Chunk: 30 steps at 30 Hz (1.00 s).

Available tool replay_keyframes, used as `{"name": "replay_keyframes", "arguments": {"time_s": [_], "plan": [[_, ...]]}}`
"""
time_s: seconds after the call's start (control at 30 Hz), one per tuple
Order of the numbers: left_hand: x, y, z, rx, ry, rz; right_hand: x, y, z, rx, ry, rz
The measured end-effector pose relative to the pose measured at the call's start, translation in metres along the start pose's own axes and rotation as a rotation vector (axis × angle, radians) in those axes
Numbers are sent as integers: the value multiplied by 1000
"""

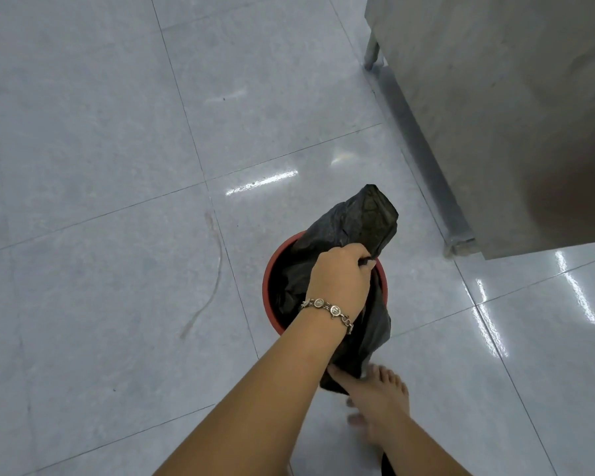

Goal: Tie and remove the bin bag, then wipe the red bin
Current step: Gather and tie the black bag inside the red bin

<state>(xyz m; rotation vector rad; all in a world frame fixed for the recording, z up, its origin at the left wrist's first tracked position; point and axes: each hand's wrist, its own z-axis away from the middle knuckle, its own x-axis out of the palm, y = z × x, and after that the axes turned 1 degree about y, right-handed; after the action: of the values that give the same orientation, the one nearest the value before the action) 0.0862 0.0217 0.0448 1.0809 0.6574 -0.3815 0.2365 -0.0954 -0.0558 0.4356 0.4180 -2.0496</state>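
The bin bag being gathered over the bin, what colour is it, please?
Black; the bin bag shows best in the head view.

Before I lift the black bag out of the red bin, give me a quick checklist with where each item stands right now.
1. Left hand gripping the bag near its gathered top: ok.
2. Right hand holding the bag's lower edge, which hangs over the near rim: ok.
3. Bag tied shut: not ok; no knot is visible and a loose end sticks up.
4. Bag free of the bin: not ok; part of it is inside.
5. Floor around the bin free of obstacles: ok, though the metal cabinet stands close on the right.
6. Bare foot beside the bin clear of the lift path: cannot tell.
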Motion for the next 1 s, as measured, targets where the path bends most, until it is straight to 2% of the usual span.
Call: {"name": "replay_keyframes", "arguments": {"time_s": [0.07, 0.17, 0.3, 0.4, 0.47, 0.53, 0.63, 0.7, 0.77, 0.83, 0.93, 1.0], "plan": [[-4, -5, 0, -35, 50, 63, -6, -14, -4, -7, -18, -202], [-13, -20, -1, -67, 122, -9, -53, -52, 12, -94, 16, -264], [-22, -37, -1, -65, 218, -132, -137, -74, 52, -323, 354, -112], [-22, -34, 6, -4, 219, 6, -173, -104, 66, -452, 407, -384], [-19, -24, 14, 70, 163, 161, -177, -132, 66, -501, 342, -565], [-14, -12, 25, 101, 107, 370, -167, -155, 65, -555, 254, -621], [-8, -8, 34, -1, 63, 585, -153, -171, 65, -653, 126, -527], [-9, -20, 32, -102, 31, 602, -151, -164, 65, -714, 28, -488], [-14, -33, 27, -135, -33, 470, -150, -143, 62, -790, -28, -501], [-21, -40, 21, -142, -52, 322, -146, -115, 57, -846, 5, -500], [-29, -44, 17, -111, 51, 201, -133, -75, 50, -847, 116, -263], [-37, -42, 19, -2, 73, 146, -128, -68, 35, -870, 114, -101]]}}
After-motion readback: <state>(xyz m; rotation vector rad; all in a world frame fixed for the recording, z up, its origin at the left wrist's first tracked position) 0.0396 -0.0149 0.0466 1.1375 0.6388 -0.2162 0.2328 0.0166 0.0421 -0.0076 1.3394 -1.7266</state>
